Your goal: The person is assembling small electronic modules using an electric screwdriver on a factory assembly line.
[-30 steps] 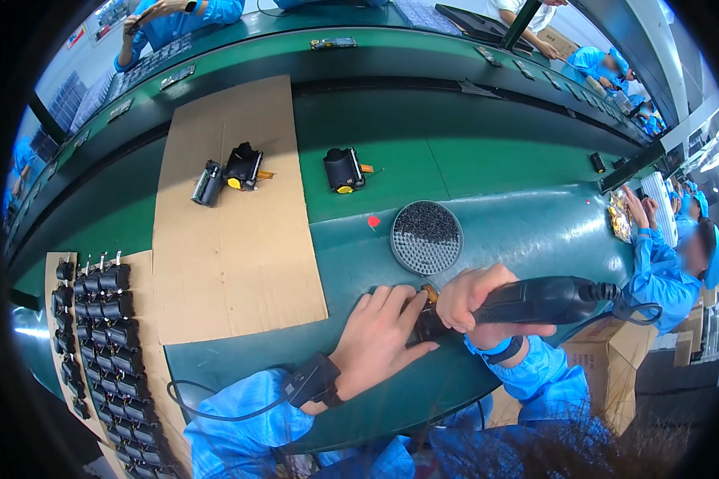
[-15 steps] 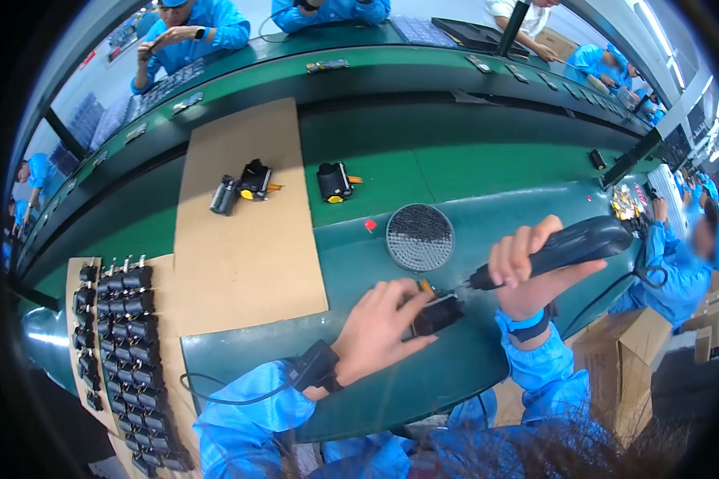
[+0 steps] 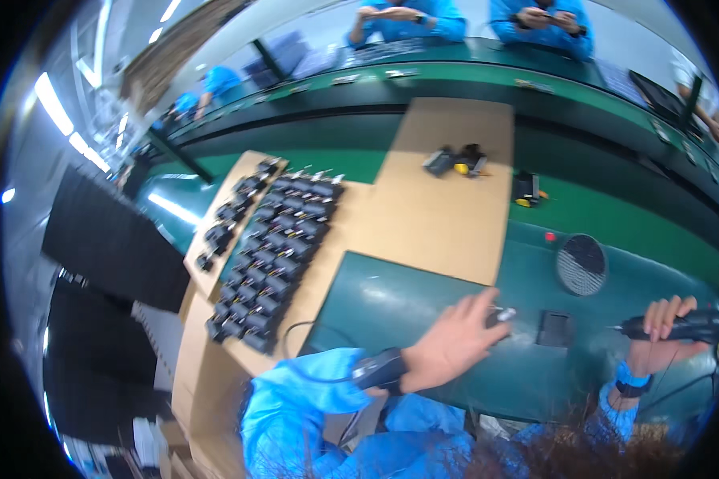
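Observation:
My left hand (image 3: 454,342) is held over the green mat, with a small black part with a silvery end (image 3: 501,314) between its thumb and fingers; motion blurs the part. To the right, a black rectangular block (image 3: 555,328) lies on the mat, apart from both hands. My right hand (image 3: 665,326) is wrapped round a black electric screwdriver (image 3: 695,328), whose thin tip points left toward the block. Beyond the block stands a round dish (image 3: 581,275) of small dark pieces. A strap with a cord circles my left wrist.
Rows of black assemblies (image 3: 276,255) cover the cardboard at the left. Two black units (image 3: 454,160) lie on a cardboard sheet (image 3: 447,223), and another black unit (image 3: 527,189) is right of it. A small red piece (image 3: 550,237) lies near the dish. Co-workers sit across the bench.
The view has swung left. My left hand has moved left, away from the black block, with the small part in its fingers. The screwdriver tip has drawn back from the work and sits lower.

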A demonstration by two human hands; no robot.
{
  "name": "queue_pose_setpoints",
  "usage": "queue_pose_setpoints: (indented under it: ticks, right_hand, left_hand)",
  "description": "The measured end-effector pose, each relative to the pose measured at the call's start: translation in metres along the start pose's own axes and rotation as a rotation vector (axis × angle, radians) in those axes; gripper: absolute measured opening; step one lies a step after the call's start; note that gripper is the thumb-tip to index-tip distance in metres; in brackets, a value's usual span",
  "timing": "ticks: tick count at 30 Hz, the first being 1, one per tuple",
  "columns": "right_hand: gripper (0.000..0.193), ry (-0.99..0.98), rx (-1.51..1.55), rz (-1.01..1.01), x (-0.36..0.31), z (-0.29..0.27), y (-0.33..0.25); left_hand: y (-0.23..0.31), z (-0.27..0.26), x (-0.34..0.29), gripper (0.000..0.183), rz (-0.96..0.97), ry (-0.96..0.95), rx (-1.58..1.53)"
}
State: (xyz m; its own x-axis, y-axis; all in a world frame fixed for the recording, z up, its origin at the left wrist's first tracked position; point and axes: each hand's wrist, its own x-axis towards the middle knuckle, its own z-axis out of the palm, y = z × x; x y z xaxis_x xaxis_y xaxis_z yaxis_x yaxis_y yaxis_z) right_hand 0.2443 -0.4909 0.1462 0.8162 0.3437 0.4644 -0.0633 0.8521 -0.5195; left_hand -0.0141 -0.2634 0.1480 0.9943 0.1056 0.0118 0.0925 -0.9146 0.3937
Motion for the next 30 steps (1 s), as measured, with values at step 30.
queue_pose_setpoints:
  ticks: [30]
  right_hand:
    - [0.046,-0.071,0.085,0.07,-0.009,-0.024,0.012]
  left_hand:
    - [-0.048,-0.063,-0.343,0.08,-1.16,0.655,0.13]
